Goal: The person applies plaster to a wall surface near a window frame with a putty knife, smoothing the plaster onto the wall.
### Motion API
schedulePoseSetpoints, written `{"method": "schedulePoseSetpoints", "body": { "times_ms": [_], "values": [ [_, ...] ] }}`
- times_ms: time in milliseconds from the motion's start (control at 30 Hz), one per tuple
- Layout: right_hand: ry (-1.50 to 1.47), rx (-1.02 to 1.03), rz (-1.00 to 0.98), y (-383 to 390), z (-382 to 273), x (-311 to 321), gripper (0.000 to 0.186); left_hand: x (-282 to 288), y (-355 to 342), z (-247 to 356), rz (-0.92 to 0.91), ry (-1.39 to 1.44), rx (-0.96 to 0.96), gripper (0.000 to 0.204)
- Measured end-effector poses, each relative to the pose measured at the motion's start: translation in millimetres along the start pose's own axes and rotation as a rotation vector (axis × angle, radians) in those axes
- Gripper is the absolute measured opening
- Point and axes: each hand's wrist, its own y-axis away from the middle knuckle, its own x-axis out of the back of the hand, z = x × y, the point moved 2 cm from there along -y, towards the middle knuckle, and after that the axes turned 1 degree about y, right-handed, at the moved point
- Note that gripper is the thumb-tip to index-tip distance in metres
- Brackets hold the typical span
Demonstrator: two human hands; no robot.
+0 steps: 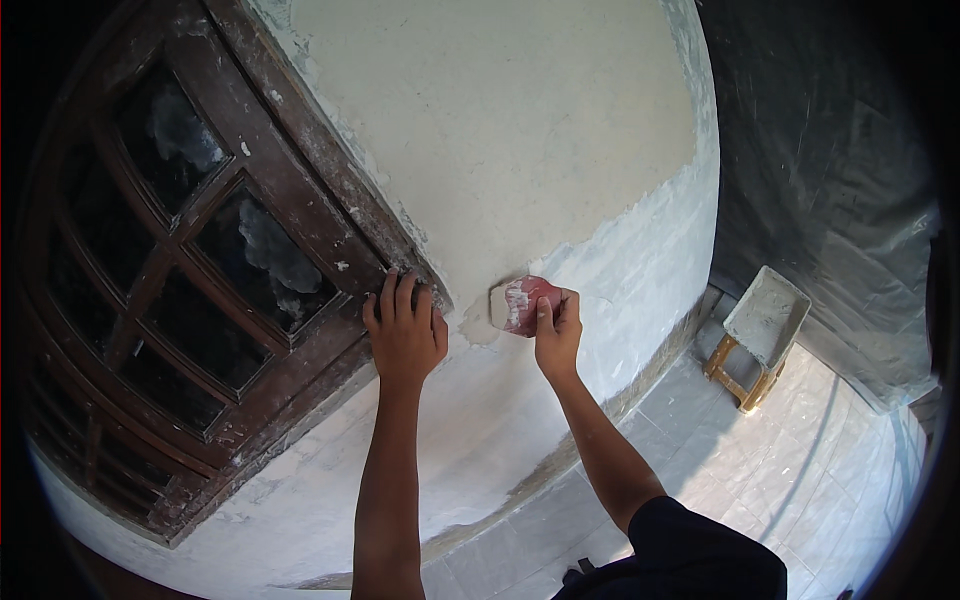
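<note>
My right hand (560,335) grips a red, flat scraper (522,305) smeared with pale plaster. Its blade side lies at the wall (520,140), close to the lower corner of the window frame. Grey-beige plaster covers the upper wall, and a whitish, drier-looking surface shows below and to the right. My left hand (408,330) rests with fingers spread on the corner of the dark brown wooden window frame (345,235), holding nothing. Plaster flecks dot the frame.
A plaster-coated tray (768,318) sits on a small wooden stool (752,388) at the right. Grey plastic sheeting (830,190) hangs behind it. Pale floor tiles (690,460) run along the wall's base. The window has several dark glass panes (265,245).
</note>
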Motion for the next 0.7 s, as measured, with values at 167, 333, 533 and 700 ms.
{"method": "schedulePoseSetpoints", "body": {
  "times_ms": [167,333,533,700],
  "values": [
    [-0.046,0.01,0.065,-1.6,4.1,1.0,0.015,-1.6,-0.2,-0.9,0.009,-0.001,0.0,0.032],
    [0.049,-0.174,-0.086,0.1,-0.5,-5.1,0.015,0.2,-1.6,-1.5,0.017,-0.014,-0.003,0.031],
    [-0.017,-0.013,-0.006,1.1,5.0,-4.6,0.015,-0.2,-2.4,-0.9,0.018,-0.012,-0.011,0.03],
    [-0.039,-0.033,0.028,5.7,10.2,-2.2,0.015,-0.1,-1.9,-0.4,0.006,0.007,-0.009,0.031]
  ]
}}
